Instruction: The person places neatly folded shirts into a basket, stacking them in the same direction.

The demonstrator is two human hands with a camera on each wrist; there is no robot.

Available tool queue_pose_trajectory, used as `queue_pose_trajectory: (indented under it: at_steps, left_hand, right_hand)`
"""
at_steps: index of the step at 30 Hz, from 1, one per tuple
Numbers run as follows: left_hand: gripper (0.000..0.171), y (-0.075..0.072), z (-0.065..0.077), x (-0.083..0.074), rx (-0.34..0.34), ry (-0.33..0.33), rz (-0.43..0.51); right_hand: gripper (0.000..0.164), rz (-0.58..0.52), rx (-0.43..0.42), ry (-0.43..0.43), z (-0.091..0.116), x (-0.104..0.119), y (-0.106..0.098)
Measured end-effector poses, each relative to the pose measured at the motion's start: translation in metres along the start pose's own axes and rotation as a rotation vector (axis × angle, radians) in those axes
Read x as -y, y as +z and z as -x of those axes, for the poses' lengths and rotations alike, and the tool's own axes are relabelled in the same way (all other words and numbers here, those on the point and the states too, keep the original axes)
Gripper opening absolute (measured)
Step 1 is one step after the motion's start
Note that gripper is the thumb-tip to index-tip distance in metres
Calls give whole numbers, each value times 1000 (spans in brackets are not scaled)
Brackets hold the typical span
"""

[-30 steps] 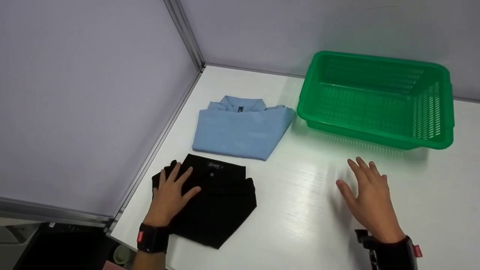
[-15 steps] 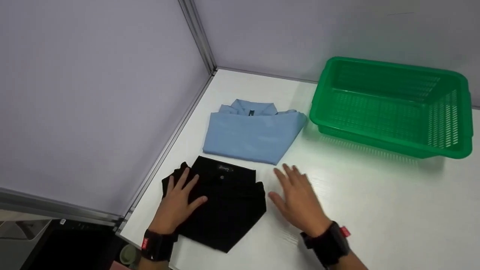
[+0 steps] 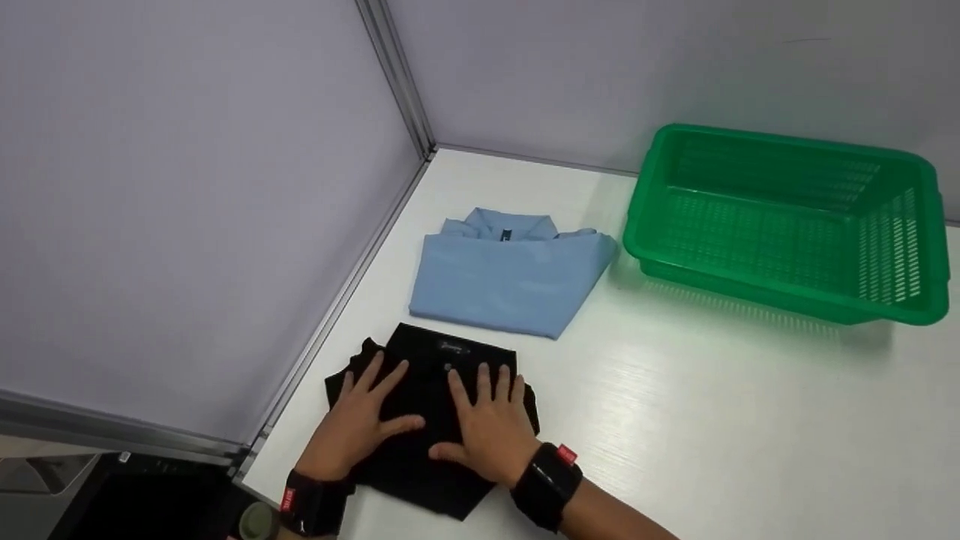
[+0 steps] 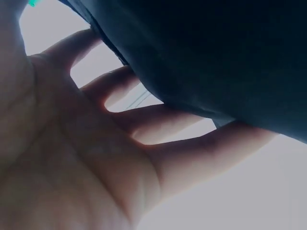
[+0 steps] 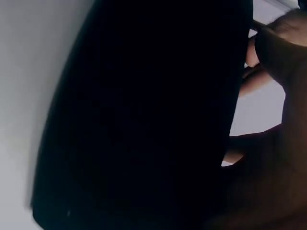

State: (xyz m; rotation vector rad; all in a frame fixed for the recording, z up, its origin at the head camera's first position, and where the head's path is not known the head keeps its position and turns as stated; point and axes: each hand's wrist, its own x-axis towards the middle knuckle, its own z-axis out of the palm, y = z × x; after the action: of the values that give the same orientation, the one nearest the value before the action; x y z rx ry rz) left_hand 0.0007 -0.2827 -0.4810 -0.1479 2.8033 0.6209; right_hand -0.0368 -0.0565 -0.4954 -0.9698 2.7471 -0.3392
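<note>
A folded black garment (image 3: 412,466), with a small label and a button near its top edge, lies flat near the left corner of the table. My left hand (image 3: 349,431) rests on its left side, fingers spread. On its right side lies my right hand (image 3: 491,431), also spread, thumb pointing toward the left hand. Dark cloth (image 4: 216,57) covers the fingertips in the left wrist view. Dark fabric (image 5: 144,110) fills most of the right wrist view beside the shaded right hand. Just beyond the garment is a folded light blue shirt (image 3: 510,281), collar at the far side.
A green plastic basket (image 3: 750,266) with perforated sides stands at the back right of the white table (image 3: 712,420). Grey panels (image 3: 187,187) border the table at the left and back. A pale green round object (image 3: 257,520) sits below the table's left front edge.
My right hand has moved left from the bare table in front of the basket onto the black garment. The left hand stays on the garment. The head view has shifted slightly.
</note>
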Motion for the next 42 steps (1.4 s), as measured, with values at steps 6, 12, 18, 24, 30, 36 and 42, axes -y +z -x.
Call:
queue_pose_trajectory:
  at_steps: [6, 12, 18, 24, 30, 36, 42]
  left_hand:
    - [102, -3, -3, -2, 33, 21, 2]
    - [105, -2, -7, -3, 73, -1, -4]
    - [100, 3, -8, -6, 73, -17, -11]
    - [100, 7, -9, -11, 76, -27, -22]
    - [100, 13, -6, -19, 66, -34, -34]
    - [98, 20, -1, -29, 36, -10, -38]
    - [97, 26, 3, -38, 20, 4, -44]
  right_hand:
    - [110, 186, -41, 12, -4, 11, 10]
    - [104, 235, -24, 16, -4, 12, 14]
    - [100, 260, -18, 12, -1, 11, 17]
    - [97, 234, 10, -1, 2, 6, 15]
    - [99, 210, 26, -9, 7, -3, 12]
    - [97, 194, 27, -26, 17, -12, 9]
    - [97, 172, 42, -35, 25, -21, 9]
